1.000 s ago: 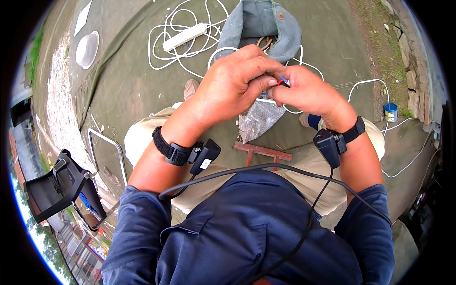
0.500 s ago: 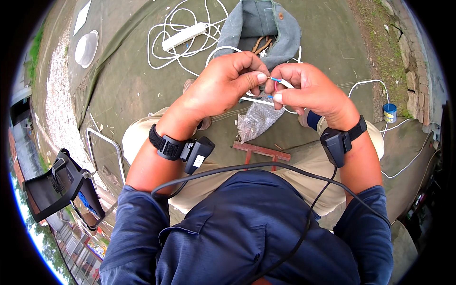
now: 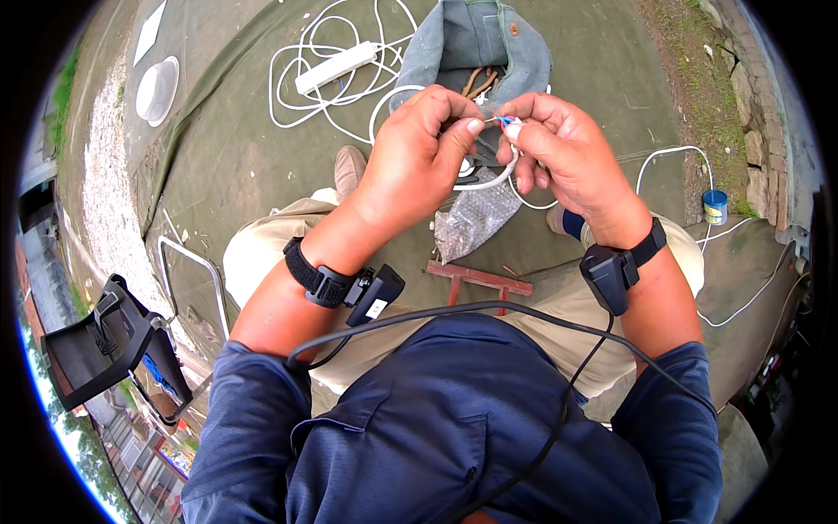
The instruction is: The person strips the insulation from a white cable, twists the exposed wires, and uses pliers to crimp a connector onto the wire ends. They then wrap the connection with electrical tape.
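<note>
Above the lap, both hands, left hand [image 3: 419, 153] and right hand [image 3: 559, 148], pinch a thin, limp white cable [image 3: 485, 182] by its fragile stripped end; grip the sheath

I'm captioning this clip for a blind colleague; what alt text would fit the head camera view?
Seen from above, a seated person's left hand and right hand pinch the stripped end of a white cable, its thin coloured wires showing between the fingertips. On the ground ahead lie a grey tool bag and a white power strip with coiled cord.
</note>
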Action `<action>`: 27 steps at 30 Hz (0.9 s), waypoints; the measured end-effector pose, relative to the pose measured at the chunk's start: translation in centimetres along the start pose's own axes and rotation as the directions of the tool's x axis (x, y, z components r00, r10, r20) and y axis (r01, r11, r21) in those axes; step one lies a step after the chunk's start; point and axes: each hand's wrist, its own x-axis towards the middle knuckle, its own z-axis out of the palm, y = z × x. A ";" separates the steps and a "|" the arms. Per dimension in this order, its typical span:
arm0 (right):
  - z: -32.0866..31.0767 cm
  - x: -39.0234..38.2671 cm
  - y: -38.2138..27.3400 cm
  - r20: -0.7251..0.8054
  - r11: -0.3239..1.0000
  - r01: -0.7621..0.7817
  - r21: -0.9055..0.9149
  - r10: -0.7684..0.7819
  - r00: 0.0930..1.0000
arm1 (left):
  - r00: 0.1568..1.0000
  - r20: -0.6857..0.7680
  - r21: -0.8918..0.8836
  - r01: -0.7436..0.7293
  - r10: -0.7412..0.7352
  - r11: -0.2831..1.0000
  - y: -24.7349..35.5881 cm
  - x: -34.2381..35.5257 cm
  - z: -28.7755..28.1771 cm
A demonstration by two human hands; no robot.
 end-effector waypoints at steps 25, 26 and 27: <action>0.0 0.3 0.6 -0.017 0.999 0.042 0.011 -0.042 0.999 | 0.948 -0.032 0.271 -0.298 0.317 0.916 0.4 0.1 0.1; 0.0 0.3 0.6 -0.022 0.999 0.046 0.009 -0.045 0.999 | 0.946 -0.031 0.275 -0.303 0.323 0.913 0.4 0.1 0.1; 0.0 0.3 0.6 -0.023 0.999 0.049 0.009 -0.049 0.999 | 0.944 -0.030 0.279 -0.307 0.328 0.910 0.3 0.1 0.1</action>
